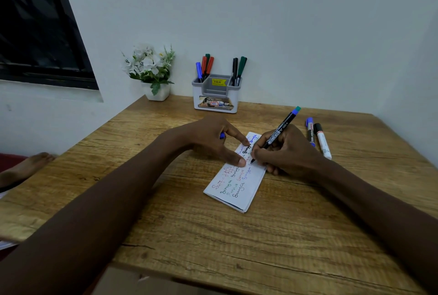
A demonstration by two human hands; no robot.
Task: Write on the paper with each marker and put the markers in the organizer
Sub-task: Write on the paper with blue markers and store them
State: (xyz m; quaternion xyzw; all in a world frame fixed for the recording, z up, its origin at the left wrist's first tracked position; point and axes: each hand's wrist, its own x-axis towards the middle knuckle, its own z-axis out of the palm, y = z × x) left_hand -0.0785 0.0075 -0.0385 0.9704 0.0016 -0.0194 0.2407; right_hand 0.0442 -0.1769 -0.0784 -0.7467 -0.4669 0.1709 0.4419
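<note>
A folded white paper (239,188) covered in coloured handwriting lies on the wooden table (213,235). My right hand (284,152) grips a black marker (279,131) with a blue-green end, its tip down on the paper. My left hand (213,143) presses thumb and index finger on the paper's left edge; a blue cap (222,135) shows in its curled fingers. The white and grey organizer (215,95) stands at the back by the wall with several markers upright in its two side slots.
Two markers, one blue-capped (310,131) and one black-capped white (322,140), lie on the table right of my right hand. A white pot of artificial flowers (154,72) stands left of the organizer. A foot (26,164) shows past the table's left edge.
</note>
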